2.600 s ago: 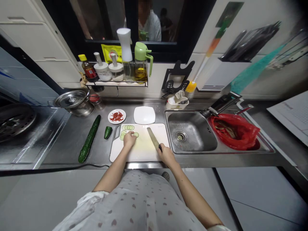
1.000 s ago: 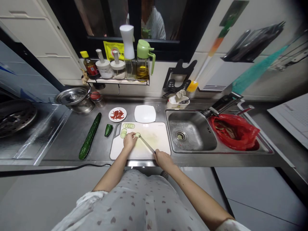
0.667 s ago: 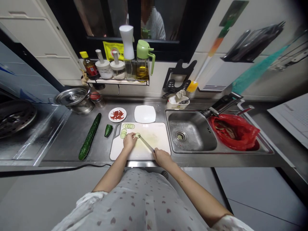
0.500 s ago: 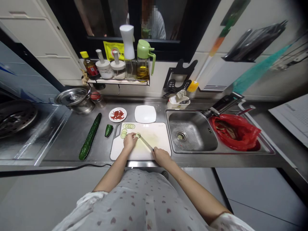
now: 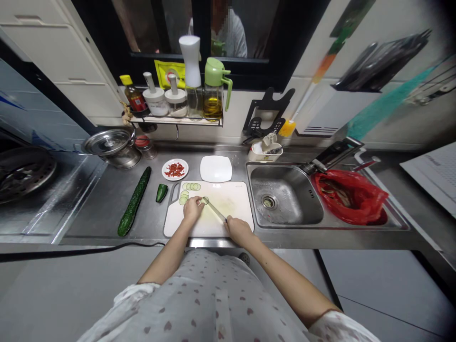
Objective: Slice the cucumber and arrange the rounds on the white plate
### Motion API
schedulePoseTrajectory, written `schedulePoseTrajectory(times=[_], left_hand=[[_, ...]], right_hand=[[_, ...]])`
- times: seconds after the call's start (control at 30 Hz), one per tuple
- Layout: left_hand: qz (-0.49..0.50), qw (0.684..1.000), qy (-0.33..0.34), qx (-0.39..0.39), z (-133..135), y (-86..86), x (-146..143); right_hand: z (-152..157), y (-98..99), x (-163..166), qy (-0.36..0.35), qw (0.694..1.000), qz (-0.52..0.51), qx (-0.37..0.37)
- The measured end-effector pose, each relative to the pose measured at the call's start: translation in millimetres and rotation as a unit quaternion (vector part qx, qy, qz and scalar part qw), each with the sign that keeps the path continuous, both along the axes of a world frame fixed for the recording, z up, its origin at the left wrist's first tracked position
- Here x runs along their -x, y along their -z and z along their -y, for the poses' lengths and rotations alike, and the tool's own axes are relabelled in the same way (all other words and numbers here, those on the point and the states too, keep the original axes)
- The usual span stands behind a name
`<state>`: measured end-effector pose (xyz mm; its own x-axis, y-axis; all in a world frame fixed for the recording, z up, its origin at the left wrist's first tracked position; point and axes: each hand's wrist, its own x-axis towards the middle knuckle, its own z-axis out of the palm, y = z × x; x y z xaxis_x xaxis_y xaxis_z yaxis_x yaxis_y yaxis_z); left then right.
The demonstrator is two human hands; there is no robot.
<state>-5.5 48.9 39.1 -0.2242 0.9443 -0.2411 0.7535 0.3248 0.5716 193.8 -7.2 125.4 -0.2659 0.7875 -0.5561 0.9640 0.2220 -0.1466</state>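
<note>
On the white cutting board (image 5: 231,190), my left hand (image 5: 192,210) is closed with its fingertips at a cucumber slice (image 5: 204,200). My right hand (image 5: 239,230) is wrapped round the handle of a kitchen knife (image 5: 216,212). Its blade slants up and left, the tip touching or very near that slice. Cut cucumber slices (image 5: 191,186) lie in a row at the board's upper left, and a few more sit just beside my left fingers. Left of the board are a short cucumber piece (image 5: 161,193) and a whole cucumber (image 5: 134,202).
Behind the board stand a plate of chopped red pieces (image 5: 175,169) and a white plate (image 5: 215,169). A sink (image 5: 285,190) with a red plastic bag (image 5: 351,197) lies right. A lidded pot (image 5: 110,147) is left; a seasoning rack (image 5: 178,120) hangs above.
The view has shifted very slightly. Both hands, the knife and the cucumber slices keep nearly the same positions on the board.
</note>
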Motion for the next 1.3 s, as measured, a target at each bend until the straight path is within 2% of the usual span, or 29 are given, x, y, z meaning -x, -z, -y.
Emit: schedulePoseTrajectory(times=[0.23, 0.5, 0.7, 1.3], left_hand=[[-0.001, 1.0, 0.004, 0.003, 1, -3.5, -1], [0.006, 1.0, -0.004, 0.005, 1, 1.0, 0], [0.007, 1.0, -0.005, 0.009, 0, 1.7, 0], [0.004, 1.0, -0.003, 0.007, 0, 1.4, 0]], right_hand=[[-6, -4.8, 1, -0.004, 1.0, 0.009, 0.009], [-15, -4.7, -3, -0.036, 0.999, 0.011, -0.017], [-18, -8.2, -2, -0.04, 0.999, 0.018, -0.007], [-8, -11.0, -9, -0.026, 1.0, 0.004, 0.009]])
